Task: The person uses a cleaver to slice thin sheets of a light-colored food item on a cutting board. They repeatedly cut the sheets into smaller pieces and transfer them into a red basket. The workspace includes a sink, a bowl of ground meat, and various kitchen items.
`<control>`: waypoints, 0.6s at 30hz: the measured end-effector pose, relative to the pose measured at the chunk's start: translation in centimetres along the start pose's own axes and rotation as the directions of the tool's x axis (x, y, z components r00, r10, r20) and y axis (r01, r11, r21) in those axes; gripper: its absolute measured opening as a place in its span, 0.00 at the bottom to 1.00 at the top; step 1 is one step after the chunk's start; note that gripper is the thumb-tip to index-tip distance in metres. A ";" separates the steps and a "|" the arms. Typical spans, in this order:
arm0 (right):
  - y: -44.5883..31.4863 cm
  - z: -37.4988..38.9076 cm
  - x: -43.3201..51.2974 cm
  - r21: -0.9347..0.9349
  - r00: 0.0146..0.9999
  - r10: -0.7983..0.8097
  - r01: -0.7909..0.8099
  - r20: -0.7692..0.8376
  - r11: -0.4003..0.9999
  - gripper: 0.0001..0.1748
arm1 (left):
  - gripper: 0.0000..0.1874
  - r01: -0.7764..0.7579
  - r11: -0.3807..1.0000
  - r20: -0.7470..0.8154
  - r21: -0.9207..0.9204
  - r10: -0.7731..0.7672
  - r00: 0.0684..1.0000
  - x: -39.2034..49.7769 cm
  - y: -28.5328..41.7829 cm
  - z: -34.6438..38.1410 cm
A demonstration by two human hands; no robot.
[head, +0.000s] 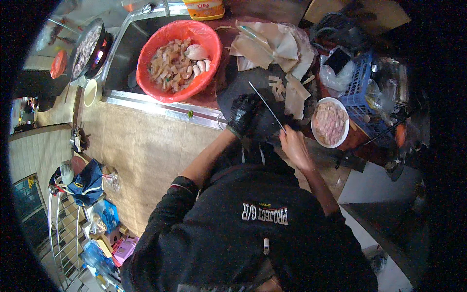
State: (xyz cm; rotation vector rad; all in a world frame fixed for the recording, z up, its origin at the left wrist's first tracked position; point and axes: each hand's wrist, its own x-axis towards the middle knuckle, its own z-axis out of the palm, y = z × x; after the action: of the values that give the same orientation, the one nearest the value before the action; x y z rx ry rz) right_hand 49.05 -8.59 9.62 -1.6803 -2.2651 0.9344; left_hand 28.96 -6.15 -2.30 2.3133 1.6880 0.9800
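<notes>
My left hand [242, 114], in a black glove, rests on the dark round cutting board [237, 82]; whether anything is under its fingers is hidden. My bare right hand [294, 144] grips a knife [268, 106], its blade slanting up and left across the board, close to the gloved hand. Beyond the blade lie cut pale strips [278, 87] and a larger flat piece [294, 100]. A pile of pale, skin-like sheets [255, 45] covers the board's far side. On the left, a red basin [142, 78] holds cut pieces and several whitish lumps.
Right of the board stands a white bowl of pinkish chopped meat [331, 122], beside a blue plastic basket [357, 78]. The red basin overlaps a metal sink [127, 47]. A pan [87, 49] sits farther left. A yellow tub [205, 9] stands behind.
</notes>
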 end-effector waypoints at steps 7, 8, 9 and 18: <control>-0.2 2.3 4.9 0.031 0.992 -0.074 0.078 -0.107 0.996 0.12 | 0.16 0.033 0.998 -0.080 -0.056 -0.038 0.996 -1.1 -1.1 0.8; 0.2 2.1 4.1 0.041 0.997 -0.034 0.037 -0.075 0.998 0.12 | 0.16 0.036 0.999 -0.084 -0.031 -0.038 0.996 -1.3 -1.2 0.9; 0.7 1.8 3.4 0.083 0.997 -0.031 0.037 -0.075 0.996 0.12 | 0.16 0.041 0.999 -0.114 -0.011 -0.042 0.993 -1.4 -1.2 0.9; -0.2 0.4 -0.3 0.005 0.999 -0.050 0.050 -0.011 0.999 0.12 | 0.15 0.344 0.851 0.069 -0.397 -0.346 0.936 -0.6 -0.4 0.1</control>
State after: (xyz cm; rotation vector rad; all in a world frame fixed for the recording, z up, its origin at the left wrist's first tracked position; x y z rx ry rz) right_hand 48.80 -9.05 9.51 -1.6151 -2.2846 0.9174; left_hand 28.57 -6.48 -2.80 1.6761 1.6340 1.1246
